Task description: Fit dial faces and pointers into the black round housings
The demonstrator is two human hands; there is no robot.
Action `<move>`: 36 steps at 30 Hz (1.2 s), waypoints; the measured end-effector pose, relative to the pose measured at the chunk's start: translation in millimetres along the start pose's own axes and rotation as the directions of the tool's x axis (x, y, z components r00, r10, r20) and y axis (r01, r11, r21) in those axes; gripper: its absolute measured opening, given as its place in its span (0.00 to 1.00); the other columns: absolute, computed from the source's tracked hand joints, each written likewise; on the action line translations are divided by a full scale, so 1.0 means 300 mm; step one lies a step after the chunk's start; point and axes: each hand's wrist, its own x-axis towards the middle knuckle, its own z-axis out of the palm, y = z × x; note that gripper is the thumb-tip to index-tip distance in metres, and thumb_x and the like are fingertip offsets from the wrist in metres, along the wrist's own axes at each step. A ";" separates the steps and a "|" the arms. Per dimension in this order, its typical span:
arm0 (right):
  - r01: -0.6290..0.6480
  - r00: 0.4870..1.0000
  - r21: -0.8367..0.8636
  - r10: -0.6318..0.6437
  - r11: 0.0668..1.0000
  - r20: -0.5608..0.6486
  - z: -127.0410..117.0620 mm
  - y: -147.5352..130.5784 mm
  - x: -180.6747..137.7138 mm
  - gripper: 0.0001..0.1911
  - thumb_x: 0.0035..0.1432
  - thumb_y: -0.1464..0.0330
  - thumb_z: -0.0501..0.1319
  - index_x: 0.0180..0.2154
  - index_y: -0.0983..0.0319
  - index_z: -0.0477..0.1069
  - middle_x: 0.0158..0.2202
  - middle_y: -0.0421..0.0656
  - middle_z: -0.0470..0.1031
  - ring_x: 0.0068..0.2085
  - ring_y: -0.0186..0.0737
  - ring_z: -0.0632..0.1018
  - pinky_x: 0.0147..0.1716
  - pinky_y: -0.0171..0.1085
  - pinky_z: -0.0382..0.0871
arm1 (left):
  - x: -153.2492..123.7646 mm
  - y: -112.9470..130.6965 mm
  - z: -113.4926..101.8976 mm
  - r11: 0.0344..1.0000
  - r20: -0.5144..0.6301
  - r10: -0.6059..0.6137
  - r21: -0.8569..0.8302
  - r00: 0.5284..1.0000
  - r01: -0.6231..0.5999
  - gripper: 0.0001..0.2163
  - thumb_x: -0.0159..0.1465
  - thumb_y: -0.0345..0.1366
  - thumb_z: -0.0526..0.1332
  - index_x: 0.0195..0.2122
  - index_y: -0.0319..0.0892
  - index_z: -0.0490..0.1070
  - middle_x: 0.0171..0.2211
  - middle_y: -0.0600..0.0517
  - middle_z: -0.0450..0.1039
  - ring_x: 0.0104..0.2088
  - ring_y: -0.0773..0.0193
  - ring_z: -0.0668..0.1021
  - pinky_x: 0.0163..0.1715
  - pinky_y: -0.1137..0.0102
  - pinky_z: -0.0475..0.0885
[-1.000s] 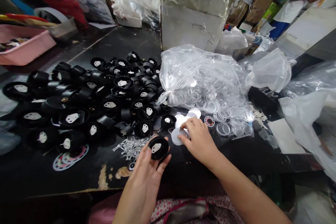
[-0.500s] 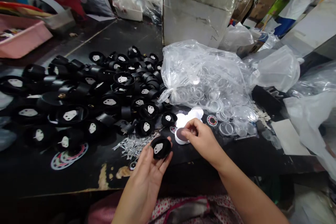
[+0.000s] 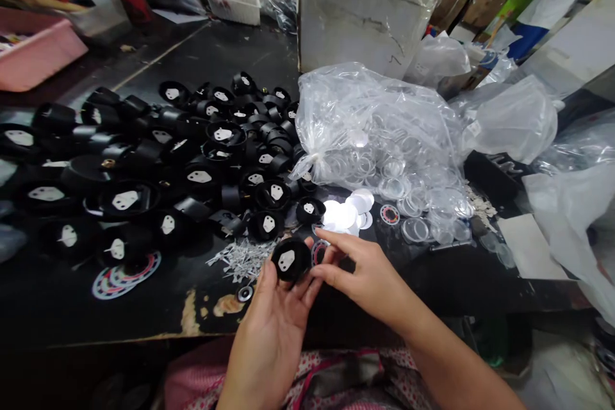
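My left hand (image 3: 283,307) holds a round black plastic case (image 3: 291,259) with its open side up; a white plate with holes shows inside. Close by on the right, my right hand (image 3: 360,272) has its thumb and fingers at the edge of a small printed disc (image 3: 319,252) with a reddish ring, beside the case. The far side of its grip is partly hidden. Behind that hand lie overlapping white discs (image 3: 342,214) and another printed disc (image 3: 389,214). To the left of the held case is a heap of small silvery pins (image 3: 243,259).
Many similar black cases (image 3: 199,176) cover the table's left. Clear plastic rings (image 3: 416,229) spill beside a clear bag (image 3: 375,102). Printed discs (image 3: 110,282) lie near the left front, a pink tray (image 3: 43,54) far left. A wrapped box (image 3: 355,25) stands behind.
My right hand has moved from the white discs toward the black case, and a printed disc now shows at its fingers. My left hand still holds the case. The view has shifted slightly.
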 end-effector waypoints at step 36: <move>-0.173 0.984 0.056 0.175 0.983 -0.028 0.025 -0.033 -0.019 0.06 0.59 0.68 0.64 0.36 0.60 0.67 0.33 0.38 0.72 0.32 0.34 0.73 0.31 0.34 0.66 | -0.017 -0.017 -0.112 0.892 0.193 0.063 0.429 0.979 -0.142 0.18 0.60 0.41 0.69 0.52 0.54 0.76 0.57 0.53 0.75 0.59 0.56 0.74 0.58 0.67 0.70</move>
